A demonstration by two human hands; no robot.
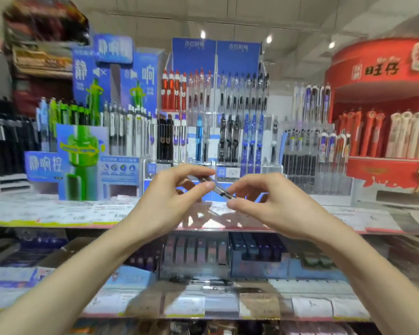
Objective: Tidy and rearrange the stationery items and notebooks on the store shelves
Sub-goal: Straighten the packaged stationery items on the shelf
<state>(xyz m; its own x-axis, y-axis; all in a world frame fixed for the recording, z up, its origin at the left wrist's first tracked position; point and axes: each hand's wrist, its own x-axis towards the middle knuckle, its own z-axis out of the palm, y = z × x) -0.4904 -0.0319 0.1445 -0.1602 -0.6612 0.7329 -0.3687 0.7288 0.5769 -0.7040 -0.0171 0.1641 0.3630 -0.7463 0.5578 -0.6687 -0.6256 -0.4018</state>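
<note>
A slim dark and clear pen (217, 189) lies slanted between both hands, in front of the upper shelf. My left hand (172, 197) pinches its upper left end between thumb and fingers. My right hand (271, 204) pinches the lower right end with thumb and forefinger. Behind the hands stands a clear tiered pen display (228, 122) full of upright pens under blue header cards. The picture is blurred, so the pen's tip is hard to make out.
A blue and green pen stand (82, 146) sits at the left, a red pen stand (385, 141) at the right. Price labels line the upper shelf edge (58, 217). Boxes of stationery (215, 255) fill the lower shelf, with more labels along its front.
</note>
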